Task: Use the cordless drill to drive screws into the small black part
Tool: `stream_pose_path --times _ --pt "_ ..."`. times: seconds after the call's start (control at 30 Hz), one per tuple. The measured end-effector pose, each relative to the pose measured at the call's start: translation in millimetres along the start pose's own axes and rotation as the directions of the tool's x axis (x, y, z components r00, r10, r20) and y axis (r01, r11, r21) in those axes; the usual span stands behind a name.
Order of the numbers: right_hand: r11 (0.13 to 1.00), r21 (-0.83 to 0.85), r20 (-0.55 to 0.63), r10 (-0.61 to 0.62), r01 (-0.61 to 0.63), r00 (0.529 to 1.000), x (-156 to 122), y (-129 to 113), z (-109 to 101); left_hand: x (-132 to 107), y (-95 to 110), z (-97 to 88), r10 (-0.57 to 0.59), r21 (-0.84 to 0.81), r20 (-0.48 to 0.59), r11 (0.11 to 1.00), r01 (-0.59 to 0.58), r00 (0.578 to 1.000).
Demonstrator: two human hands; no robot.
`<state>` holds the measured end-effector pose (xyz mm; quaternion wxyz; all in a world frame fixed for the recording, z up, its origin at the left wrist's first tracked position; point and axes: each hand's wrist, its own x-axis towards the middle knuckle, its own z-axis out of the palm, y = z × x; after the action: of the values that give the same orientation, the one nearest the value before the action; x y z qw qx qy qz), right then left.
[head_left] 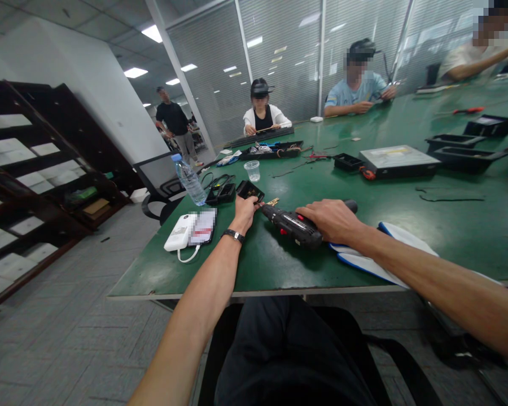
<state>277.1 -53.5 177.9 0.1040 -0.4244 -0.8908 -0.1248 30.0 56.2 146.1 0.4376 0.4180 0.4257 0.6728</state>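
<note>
Below a glass partition (211,62), a long green table (271,270) was set out. Along its far edge, seats were taken by a person in white over black (262,120) and a person in light blue (355,96). Beneath the right forearm, the near edge was overlapped by a blue-edged white article (375,268). Well in from the near edge, on the right half, a silver-topped box (400,159) was placed. Short of the middle of the near edge, a black drill (294,228) was gripped by the right hand (332,220), fingers wrapped over its handle; its nose was pointed toward the left edge. Close to the left edge, a water bottle (190,180) was stood. Nearer the near-left corner, a white power bank (180,232) was laid beside a phone (203,225), its screen blurred. Between nose and left edge, a small black box (249,192) was clasped by the left hand (246,211); the two hands were kept apart. Farther from the near edge, a clear plastic cup (253,171) was noted. Just beside the drill's nose, a brass-coloured piece (273,202) was seen; whether it was held could not be told.
</note>
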Motion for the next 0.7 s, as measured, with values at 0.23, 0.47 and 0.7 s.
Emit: stream_pose_path --times 0.23,0.47,0.7 --pt "1.0 -0.008 0.002 -0.003 0.004 1.0 0.4 0.7 0.5 0.1 0.0 -0.7 -0.005 0.001 0.004 1.0 0.005 1.0" --pt "1.0 -0.012 -0.003 -0.005 0.005 1.0 0.3 0.9 1.5 -1.1 0.9 -0.2 0.006 0.018 0.005 1.0 -0.006 1.0" --pt "1.0 -0.004 -0.002 -0.009 0.009 1.0 0.1 1.2 1.7 -2.2 2.4 0.2 0.008 0.039 -0.009 0.999 -0.007 1.0"
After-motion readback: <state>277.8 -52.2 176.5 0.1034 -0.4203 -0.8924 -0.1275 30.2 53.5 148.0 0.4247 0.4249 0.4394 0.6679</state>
